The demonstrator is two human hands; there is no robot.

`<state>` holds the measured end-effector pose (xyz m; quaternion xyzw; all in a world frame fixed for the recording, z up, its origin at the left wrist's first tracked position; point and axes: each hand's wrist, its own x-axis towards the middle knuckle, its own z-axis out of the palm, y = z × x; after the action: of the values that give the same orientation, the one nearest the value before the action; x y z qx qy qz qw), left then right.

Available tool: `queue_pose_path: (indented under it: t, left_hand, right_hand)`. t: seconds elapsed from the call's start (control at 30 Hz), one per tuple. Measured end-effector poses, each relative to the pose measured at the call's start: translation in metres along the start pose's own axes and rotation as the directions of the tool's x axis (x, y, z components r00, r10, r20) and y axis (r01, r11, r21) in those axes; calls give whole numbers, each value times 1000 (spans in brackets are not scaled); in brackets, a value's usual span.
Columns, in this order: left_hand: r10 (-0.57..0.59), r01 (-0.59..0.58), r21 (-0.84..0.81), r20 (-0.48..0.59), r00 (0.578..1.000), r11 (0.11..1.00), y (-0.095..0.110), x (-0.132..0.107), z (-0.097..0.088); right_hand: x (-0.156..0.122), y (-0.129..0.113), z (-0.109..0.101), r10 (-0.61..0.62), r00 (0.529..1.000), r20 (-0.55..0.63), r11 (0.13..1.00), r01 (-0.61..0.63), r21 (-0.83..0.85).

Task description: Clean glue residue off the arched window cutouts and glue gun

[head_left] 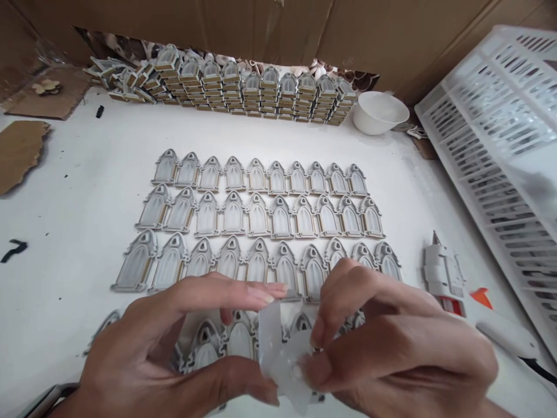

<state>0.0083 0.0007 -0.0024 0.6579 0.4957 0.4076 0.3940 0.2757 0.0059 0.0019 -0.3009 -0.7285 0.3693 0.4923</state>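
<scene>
My left hand (pixel 187 342) is closed, its thumb and fingertips gripping the edges of a translucent white piece (pixel 270 331) that looks like thin plastic. At the other side of this piece, my right hand (pixel 387 342) has thumb and index finger pinched together on it. Blur hides the piece's exact shape around the right thumb. Below and behind both hands lie rows of small grey arched window-shaped frames (pixel 232 213) with pale panels inside. The nearest row is partly covered by my hands.
More arched frames stand in stacks (pixel 261 96) along the cardboard wall (pixel 270 29). A white bowl (pixel 378 113) sits beside them. To the right are a white slotted plastic crate (pixel 500 151) and a glue gun (pixel 483 313) with a cord. Torn cardboard (pixel 20 152) lies left.
</scene>
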Motion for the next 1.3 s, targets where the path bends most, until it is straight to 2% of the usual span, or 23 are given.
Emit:
queue_pose_path:
  t: [0.23,0.4,0.53,0.67,1.1,1.23,1.3]
  left_hand:
    - [10,-10,-3,12,1000,1000,0,0,2]
    - [7,-6,14,-15,1000,1000,0,1,3]
    - [-13,13,4,-34,999,1000,1,0,4]
    - [-6,6,4,-35,999,1000,0,-2,4]
    - [-7,7,5,-24,1000,1000,-2,-4,3]
    - [0,1,16,-20,1000,1000,-3,-4,2]
    - [6,-5,18,-17,1000,1000,-4,-4,2]
  right_hand:
    - [-5,-3,6,40,997,-64,996,-45,-71]
    - [-2,-3,2,-14,1000,22,997,16,-79]
    - [0,-1,-1,17,1000,-13,993,-19,-119]
    - [0,2,-4,-19,998,54,997,23,-80]
    - [0,-3,-1,-1,1000,19,997,3,-83]
    - [1,-3,0,8,999,-44,994,-12,-109]
    - [1,-3,-1,2,1000,-9,995,-3,-96]
